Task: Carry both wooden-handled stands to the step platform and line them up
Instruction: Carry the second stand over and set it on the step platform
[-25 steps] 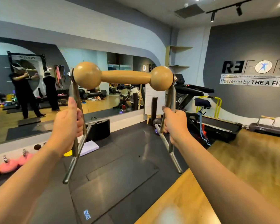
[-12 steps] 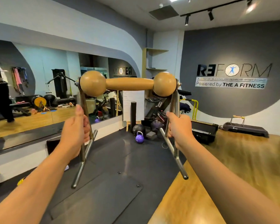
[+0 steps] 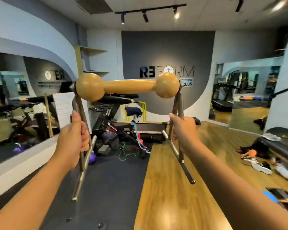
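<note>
I hold one wooden-handled stand up at chest height in front of me. Its tan wooden handle (image 3: 128,87), with a ball at each end, runs level across the middle of the view. My left hand (image 3: 73,135) is closed around the left steel leg frame (image 3: 81,173). My right hand (image 3: 184,131) is closed around the right steel leg frame (image 3: 183,165). A low dark step platform (image 3: 197,121) peeks out far back, mostly hidden behind my right hand. No second stand is in view.
Folded treadmills and an exercise bike (image 3: 116,113) crowd the far end of the black mat (image 3: 106,180). A purple kettlebell (image 3: 91,157) lies by the mirror wall on the left. Shoes and clothes (image 3: 263,165) litter the wooden floor (image 3: 165,188) at right.
The view has swung to the right: the wall sign moved from the right side to behind the handle. Both hands keep the same grip on the stand.
</note>
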Demonstrator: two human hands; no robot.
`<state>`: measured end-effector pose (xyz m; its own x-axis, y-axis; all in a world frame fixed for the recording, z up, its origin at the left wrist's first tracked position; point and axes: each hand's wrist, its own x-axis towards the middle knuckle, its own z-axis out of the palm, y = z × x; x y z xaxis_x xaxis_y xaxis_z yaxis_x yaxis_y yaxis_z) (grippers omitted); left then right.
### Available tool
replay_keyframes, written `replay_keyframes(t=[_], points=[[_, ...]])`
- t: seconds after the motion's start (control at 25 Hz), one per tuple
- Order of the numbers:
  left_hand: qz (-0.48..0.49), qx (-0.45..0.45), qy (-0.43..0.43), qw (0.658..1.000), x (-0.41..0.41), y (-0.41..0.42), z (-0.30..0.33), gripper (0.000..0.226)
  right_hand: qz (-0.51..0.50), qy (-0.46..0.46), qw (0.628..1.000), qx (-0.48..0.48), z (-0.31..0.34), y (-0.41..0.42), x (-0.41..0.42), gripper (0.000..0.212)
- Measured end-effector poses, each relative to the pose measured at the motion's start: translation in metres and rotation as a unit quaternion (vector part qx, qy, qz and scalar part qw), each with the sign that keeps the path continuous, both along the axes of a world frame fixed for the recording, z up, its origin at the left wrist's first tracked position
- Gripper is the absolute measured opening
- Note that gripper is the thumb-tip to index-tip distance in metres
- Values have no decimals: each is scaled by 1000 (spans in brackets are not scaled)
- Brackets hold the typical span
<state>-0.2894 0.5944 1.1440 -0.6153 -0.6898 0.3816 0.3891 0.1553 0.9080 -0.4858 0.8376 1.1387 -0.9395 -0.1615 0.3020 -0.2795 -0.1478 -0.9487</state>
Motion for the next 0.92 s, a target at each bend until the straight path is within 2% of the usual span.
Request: replay_keyframes(t=[0.2,0.4,0.68,0.92], points=[[-104,-18,-2,994,-134,-33,12,60,-107,-12,994,-20,2,2,-78,33],[-192,-10,12,981,-279,-21,-8,59,-209,-8,978,-12,-5,34,-168,31],[-279,25,4,960,-476,24,-13,62,-257,-24,966,-17,-3,92,-325,45],[-331,55,-9,942,-615,69,-13,66,-273,-30,962,-16,-4,140,-441,38]])
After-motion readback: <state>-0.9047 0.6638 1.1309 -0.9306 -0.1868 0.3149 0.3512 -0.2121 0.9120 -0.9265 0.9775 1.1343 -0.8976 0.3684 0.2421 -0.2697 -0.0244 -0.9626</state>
